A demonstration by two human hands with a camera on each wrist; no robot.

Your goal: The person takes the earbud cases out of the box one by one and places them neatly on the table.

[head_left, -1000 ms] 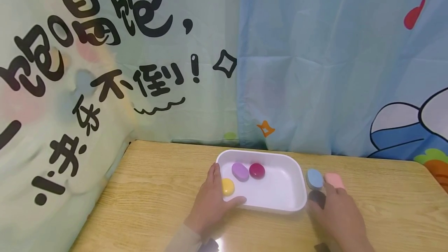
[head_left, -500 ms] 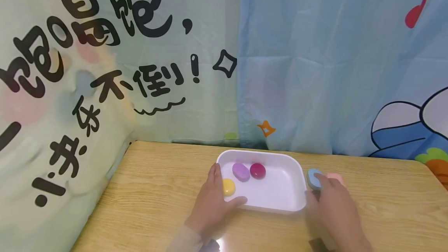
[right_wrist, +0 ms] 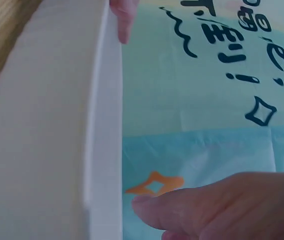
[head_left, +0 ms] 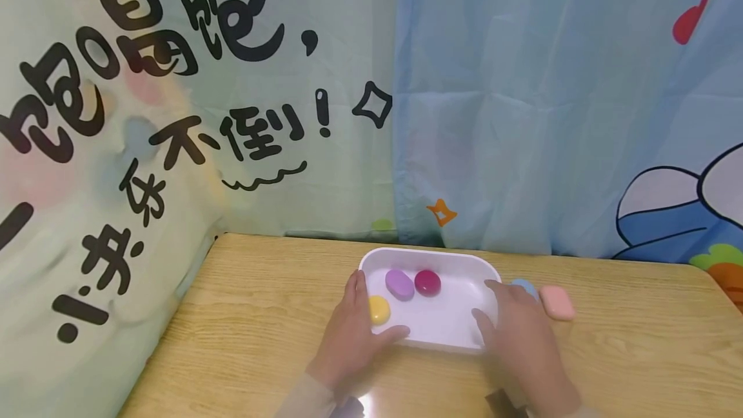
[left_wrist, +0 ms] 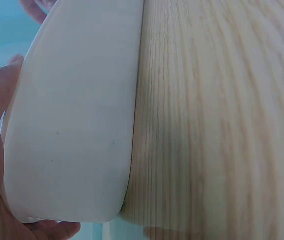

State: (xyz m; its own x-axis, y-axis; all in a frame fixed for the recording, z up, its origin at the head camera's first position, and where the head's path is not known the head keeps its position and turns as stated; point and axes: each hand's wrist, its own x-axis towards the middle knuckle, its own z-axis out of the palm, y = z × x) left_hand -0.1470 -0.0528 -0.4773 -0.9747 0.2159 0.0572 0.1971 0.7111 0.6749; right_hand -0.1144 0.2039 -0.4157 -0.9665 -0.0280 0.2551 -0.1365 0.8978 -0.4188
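The left hand (head_left: 354, 334) grips the near left corner of the white rectangular plastic tray (head_left: 458, 262) on the wooden table (head_left: 249, 315), and the right hand (head_left: 516, 334) hangs over its right end (whether its fingers close on anything I cannot tell), so a bump there could, I think, tilt the tray.

Lying in tray (head_left: 458, 262), left part: three soaps (head_left: 399, 284). Lying right of tray, on table (head_left: 255, 315): two soaps (head_left: 557, 302). Flanking tray: left hand (head_left: 351, 334), right hand (head_left: 516, 337).

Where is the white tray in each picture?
Head: the tray sits low in the middle on the table, between both hands.
Left wrist: the tray fills the left side, seen from outside.
Right wrist: the tray fills the left side.
Shared landmark: the wooden table.
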